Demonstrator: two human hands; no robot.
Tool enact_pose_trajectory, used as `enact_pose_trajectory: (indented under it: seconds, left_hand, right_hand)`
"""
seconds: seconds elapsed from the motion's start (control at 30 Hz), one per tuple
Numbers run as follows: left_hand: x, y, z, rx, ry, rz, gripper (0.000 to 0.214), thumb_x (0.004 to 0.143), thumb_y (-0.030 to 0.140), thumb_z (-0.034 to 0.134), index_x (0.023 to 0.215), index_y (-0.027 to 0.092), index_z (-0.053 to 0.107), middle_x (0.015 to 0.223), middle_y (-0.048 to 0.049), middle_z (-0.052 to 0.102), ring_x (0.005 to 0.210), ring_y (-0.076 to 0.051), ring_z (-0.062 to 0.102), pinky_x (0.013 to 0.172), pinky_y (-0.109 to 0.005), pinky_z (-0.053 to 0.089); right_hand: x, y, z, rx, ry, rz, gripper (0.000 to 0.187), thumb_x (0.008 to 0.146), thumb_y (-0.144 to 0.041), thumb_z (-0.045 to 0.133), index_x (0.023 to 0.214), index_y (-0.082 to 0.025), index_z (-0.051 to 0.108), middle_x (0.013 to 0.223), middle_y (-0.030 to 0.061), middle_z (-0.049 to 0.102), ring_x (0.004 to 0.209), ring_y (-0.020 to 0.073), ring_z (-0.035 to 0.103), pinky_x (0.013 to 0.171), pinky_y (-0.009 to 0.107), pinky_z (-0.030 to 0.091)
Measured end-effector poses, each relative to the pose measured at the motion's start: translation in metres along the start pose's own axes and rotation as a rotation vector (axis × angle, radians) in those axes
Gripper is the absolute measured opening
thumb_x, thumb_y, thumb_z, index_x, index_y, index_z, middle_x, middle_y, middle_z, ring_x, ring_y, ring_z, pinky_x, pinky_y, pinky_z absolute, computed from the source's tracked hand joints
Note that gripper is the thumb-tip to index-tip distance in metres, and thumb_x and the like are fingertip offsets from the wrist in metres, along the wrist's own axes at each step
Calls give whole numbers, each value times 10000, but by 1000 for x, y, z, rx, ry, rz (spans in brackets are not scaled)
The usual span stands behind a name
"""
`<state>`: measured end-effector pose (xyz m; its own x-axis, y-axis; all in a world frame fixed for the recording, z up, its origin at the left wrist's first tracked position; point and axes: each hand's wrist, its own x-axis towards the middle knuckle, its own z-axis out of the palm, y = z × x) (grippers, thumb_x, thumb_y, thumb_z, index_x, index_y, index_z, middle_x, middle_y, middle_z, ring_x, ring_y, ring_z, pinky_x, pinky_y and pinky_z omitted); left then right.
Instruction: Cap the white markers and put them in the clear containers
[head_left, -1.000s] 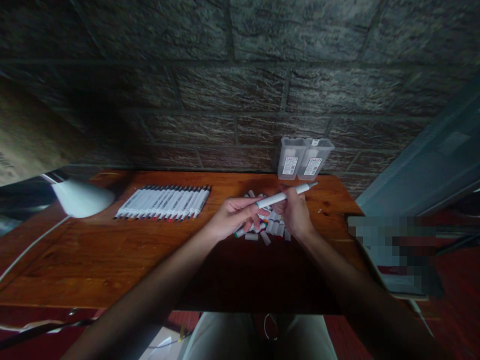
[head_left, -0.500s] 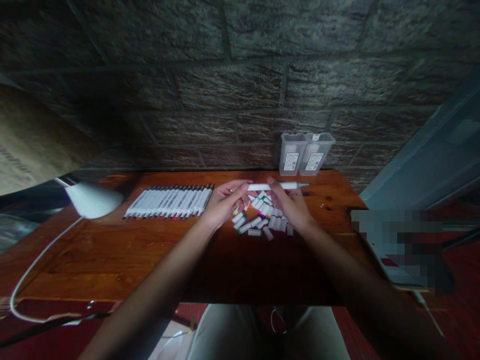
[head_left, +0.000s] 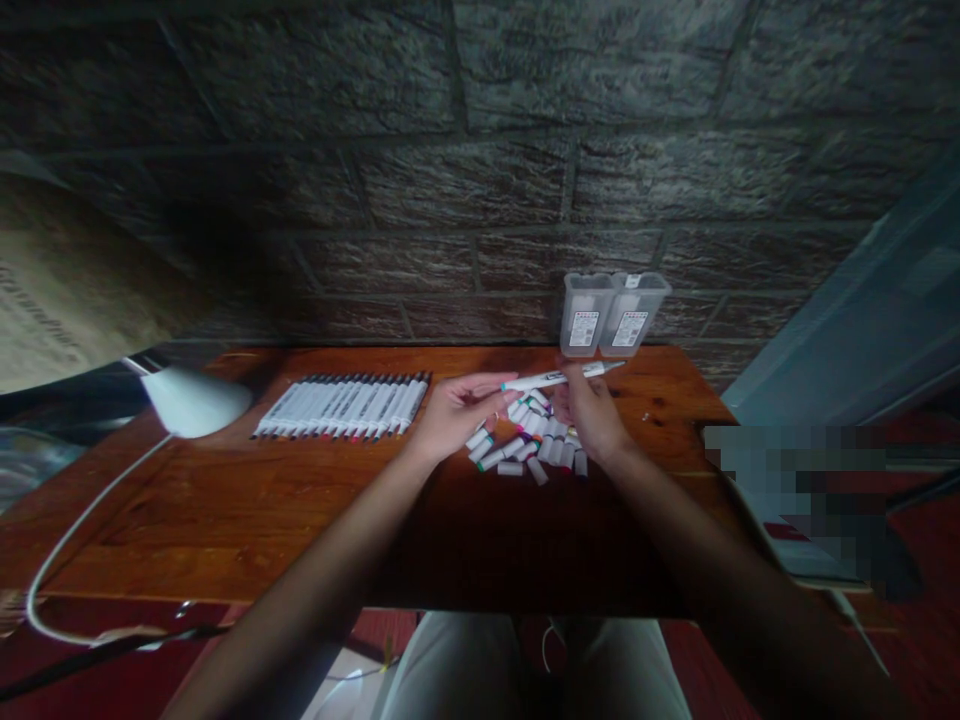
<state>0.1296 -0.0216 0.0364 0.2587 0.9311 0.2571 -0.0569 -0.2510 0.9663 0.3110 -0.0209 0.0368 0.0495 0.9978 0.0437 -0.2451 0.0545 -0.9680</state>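
Observation:
A white marker point(head_left: 536, 381) with a teal left end and a narrow grey right end lies across both hands above the table. My right hand point(head_left: 595, 408) grips its barrel near the right end, thumb on top. My left hand point(head_left: 452, 418) has thumb and fingers closed about the teal end. Below and between the hands lies a pile of loose white marker caps point(head_left: 534, 428) with coloured bands, partly hidden by the fingers. Left of my left hand, a neat row of white markers point(head_left: 341, 405) with dark tips lies side by side.
Two clear plastic cases point(head_left: 616, 320) with labels stand at the table's back edge by the brick wall point(head_left: 510, 190). A white lamp point(head_left: 196, 402) with a paper shade point(head_left: 75, 285) and cable is on the left. A blurred-out object point(head_left: 795, 500) sits at the right edge.
The marker has turned in the hands: its teal end and printed side now show, and it tilts slightly up to the right. My fingers have shifted along it.

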Motion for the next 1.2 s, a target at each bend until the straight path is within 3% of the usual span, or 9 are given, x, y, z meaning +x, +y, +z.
enact_pose_trajectory:
  seconds: [0.13, 0.4, 0.6, 0.7, 0.8, 0.87, 1.07, 1.2]
  left_hand:
    - [0, 0, 1, 1, 33, 8, 400, 778, 397, 762, 1079, 136, 729, 788, -60, 749, 491, -84, 547, 449, -207, 409]
    - [0, 5, 3, -45, 17, -72, 386, 794, 464, 733, 995, 135, 716, 639, 0, 673, 468, -74, 510, 478, -200, 423]
    - [1, 6, 1, -27, -56, -103, 357, 820, 477, 699, 781, 122, 725, 636, -15, 656, 507, -70, 504, 506, -198, 399]
    - [-1, 6, 2, -10, -51, -79, 324, 757, 430, 771, 889, 135, 756, 711, -23, 699, 526, -69, 509, 510, -200, 397]
    - [-3, 7, 6, -19, -21, -64, 420, 668, 353, 845, 1027, 153, 758, 797, -37, 739, 533, -67, 515, 507, -199, 406]
    - [-5, 9, 9, -11, -18, -43, 415, 649, 328, 855, 1014, 153, 766, 804, -44, 746, 537, -73, 524, 508, -204, 416]
    - [-9, 15, 8, -53, -151, -58, 393, 749, 406, 782, 1041, 144, 765, 599, -15, 660, 512, -96, 528, 491, -218, 400]
    - [-7, 9, 7, -154, -133, -89, 443, 727, 435, 799, 1053, 140, 746, 635, -20, 664, 516, -92, 521, 491, -216, 375]
  right_hand:
    - [-1, -1, -4, -114, -12, -87, 514, 808, -541, 608, 517, -245, 306, 416, -68, 302, 391, 91, 255, 406, 277, 173]
    - [-8, -13, -3, -165, -60, -60, 434, 757, -539, 630, 544, -216, 433, 481, -62, 361, 440, 88, 311, 436, 252, 212]
    - [-3, -8, -7, -112, -171, -80, 403, 780, -490, 618, 567, -223, 404, 491, -73, 320, 439, 85, 264, 438, 261, 180]
    - [-3, -7, -9, -115, -168, -86, 447, 784, -539, 620, 567, -225, 387, 490, -72, 322, 439, 85, 262, 436, 261, 181]
    - [-3, -7, -10, -181, -100, -69, 533, 816, -638, 556, 539, -228, 356, 458, -66, 319, 428, 89, 267, 431, 264, 186]
    - [-3, -6, -10, -210, -45, -48, 571, 821, -668, 537, 515, -234, 327, 436, -65, 305, 414, 89, 257, 424, 268, 184]
    - [2, -2, -9, -26, -49, -61, 566, 769, -566, 660, 493, -248, 282, 407, -85, 245, 388, 82, 194, 411, 277, 145]
    - [3, -1, -5, 86, -73, -22, 566, 738, -490, 702, 474, -249, 264, 379, -90, 230, 377, 77, 168, 406, 279, 127]
